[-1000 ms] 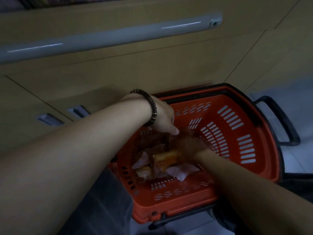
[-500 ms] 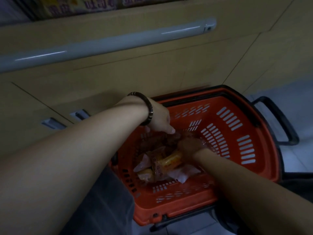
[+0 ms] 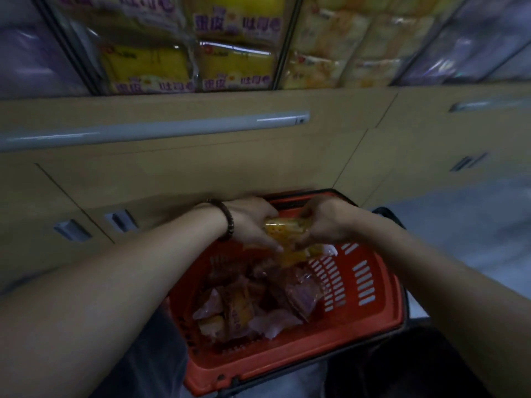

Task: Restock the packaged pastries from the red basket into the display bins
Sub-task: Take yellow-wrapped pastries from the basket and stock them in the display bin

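Packaged pastries [image 3: 287,232] in glossy, crinkled yellow-orange film are gripped between the left hand [image 3: 253,222] and right hand [image 3: 327,222], fingers curled round them, above the far end of the red basket [image 3: 385,297]. More clear-wrapped packets [image 3: 238,308] lie heaped on its slotted plastic floor. A dark beaded bracelet [image 3: 229,225] rings the left wrist. Display bins [image 3: 284,53] above hold yellow bags [image 3: 235,67] printed with purple Chinese characters, too blurred to read.

You see a red basket [image 3: 330,337] with white slots, orange-yellow pastry packs [image 3: 287,229], and a dark beaded bracelet [image 3: 228,224].
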`<action>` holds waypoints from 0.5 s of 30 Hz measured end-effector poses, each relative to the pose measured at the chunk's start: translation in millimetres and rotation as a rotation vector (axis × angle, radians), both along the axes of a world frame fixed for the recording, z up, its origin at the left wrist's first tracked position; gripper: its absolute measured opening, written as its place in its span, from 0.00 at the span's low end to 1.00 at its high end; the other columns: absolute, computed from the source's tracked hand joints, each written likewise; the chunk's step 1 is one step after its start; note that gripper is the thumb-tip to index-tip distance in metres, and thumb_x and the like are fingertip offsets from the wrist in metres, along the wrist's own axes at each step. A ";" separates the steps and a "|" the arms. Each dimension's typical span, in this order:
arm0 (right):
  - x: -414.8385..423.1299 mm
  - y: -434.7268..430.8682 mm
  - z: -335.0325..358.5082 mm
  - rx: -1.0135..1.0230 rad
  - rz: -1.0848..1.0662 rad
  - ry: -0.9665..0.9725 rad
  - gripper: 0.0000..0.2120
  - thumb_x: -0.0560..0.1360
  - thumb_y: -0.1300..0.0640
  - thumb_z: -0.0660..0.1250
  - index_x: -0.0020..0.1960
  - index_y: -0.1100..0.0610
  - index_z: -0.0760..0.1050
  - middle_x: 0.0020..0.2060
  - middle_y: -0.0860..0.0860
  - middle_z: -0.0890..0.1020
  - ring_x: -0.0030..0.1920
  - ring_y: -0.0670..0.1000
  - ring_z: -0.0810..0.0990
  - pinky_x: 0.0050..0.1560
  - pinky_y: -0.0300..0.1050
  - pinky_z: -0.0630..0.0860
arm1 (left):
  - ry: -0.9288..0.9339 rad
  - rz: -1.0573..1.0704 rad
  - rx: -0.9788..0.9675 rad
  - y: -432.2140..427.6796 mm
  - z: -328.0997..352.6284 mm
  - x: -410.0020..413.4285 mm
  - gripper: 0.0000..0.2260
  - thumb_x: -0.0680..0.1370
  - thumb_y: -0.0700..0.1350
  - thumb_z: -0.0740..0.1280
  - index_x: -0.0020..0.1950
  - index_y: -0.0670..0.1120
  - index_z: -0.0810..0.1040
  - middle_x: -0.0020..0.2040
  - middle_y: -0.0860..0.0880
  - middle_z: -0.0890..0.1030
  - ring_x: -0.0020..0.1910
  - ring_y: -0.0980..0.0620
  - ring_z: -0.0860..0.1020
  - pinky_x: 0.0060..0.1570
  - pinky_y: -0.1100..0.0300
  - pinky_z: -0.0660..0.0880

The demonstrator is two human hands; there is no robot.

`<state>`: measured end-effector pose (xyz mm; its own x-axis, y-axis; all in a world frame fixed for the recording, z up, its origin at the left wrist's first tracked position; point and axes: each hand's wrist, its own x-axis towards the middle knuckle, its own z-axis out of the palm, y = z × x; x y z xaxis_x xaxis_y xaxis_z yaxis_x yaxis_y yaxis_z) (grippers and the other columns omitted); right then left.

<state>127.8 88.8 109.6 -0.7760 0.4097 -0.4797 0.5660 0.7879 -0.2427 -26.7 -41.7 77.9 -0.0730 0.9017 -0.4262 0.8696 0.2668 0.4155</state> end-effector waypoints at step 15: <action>67.1 54.4 40.2 -0.729 -0.597 0.707 0.34 0.65 0.61 0.82 0.68 0.53 0.75 0.57 0.61 0.85 0.52 0.63 0.88 0.57 0.68 0.83 | -0.680 0.646 0.195 -14.5 40.0 -29.1 0.55 0.53 0.73 0.82 0.73 0.46 0.75 0.62 0.50 0.83 0.58 0.51 0.83 0.61 0.52 0.79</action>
